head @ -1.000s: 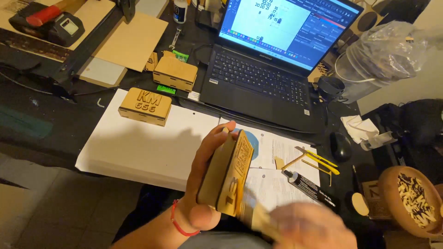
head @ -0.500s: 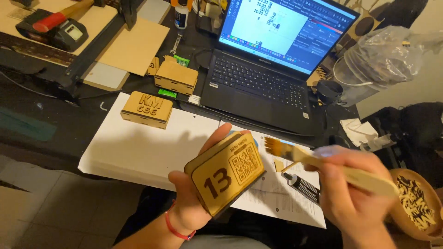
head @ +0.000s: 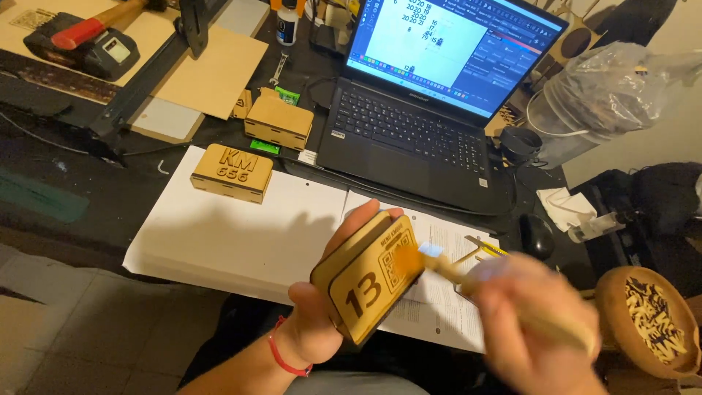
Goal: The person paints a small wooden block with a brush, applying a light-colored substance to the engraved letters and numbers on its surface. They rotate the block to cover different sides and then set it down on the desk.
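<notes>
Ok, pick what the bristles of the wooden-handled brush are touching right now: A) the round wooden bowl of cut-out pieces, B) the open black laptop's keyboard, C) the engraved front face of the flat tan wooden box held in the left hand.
C: the brush in the right hand has its bristles on the face of the box held by the left hand.

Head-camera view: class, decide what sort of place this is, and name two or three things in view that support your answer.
Probably a small maker's or hobby workshop for cut and engraved wood. The left hand holds an engraved wooden plaque while the right hand brushes it; more wooden boxes, an open laptop and plywood sheets crowd the desk.
</notes>
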